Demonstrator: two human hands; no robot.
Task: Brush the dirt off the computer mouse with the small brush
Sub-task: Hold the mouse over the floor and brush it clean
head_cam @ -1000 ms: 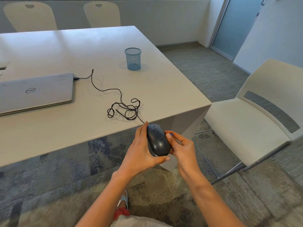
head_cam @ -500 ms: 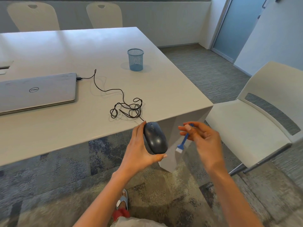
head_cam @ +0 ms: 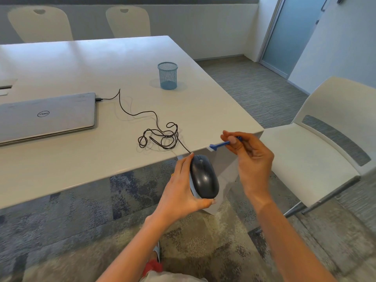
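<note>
A black wired computer mouse is held in the air just off the table's near corner, top side facing me. My left hand grips it from the left, thumb under its rear end. My right hand pinches a small blue brush by its handle; the white bristles point left and hang above and to the right of the mouse's front, apart from it. The mouse's black cable lies coiled on the table and runs to the laptop.
A white table carries a closed grey laptop at the left and a blue mesh cup further back. A white chair stands close on the right. Two more chairs stand behind the table.
My right hand left the mouse, then rose with the brush, whose bristles now sit higher, by the table edge. The left hand keeps hold of the mouse.
</note>
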